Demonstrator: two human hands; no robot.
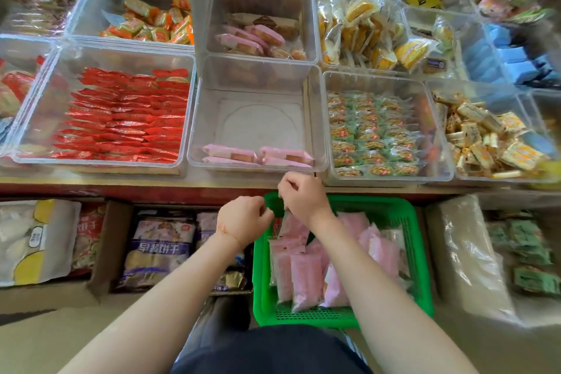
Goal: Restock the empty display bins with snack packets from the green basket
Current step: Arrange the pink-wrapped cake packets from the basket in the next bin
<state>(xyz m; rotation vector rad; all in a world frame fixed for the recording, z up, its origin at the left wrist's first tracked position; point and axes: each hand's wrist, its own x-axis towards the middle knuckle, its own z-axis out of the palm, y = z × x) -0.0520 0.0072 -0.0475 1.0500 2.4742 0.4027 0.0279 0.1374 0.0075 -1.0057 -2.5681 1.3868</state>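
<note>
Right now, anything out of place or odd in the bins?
Mostly tidy. One oddity: the back middle bin mixes pink packets with brown-wrapped ones, lying loosely askew. The front centre bin holds only four pink packets along its front wall.

Pink snack packets heaped in green basket below near-empty bin

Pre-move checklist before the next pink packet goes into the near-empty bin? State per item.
1. Target bin has free room: ok; only a few pink packets lie along its near edge.
2. Green basket has stock: ok, pink packs inside.
3. Basket packs match bin contents: ok by colour; labels unreadable.
4. Right hand grip on a packet: cannot tell, fingers curled at the basket's far rim, contents hidden.
5. Left hand grip: cannot tell, fingers curled near the rim.
6. Path up to the bin: ok, nothing between.
</note>
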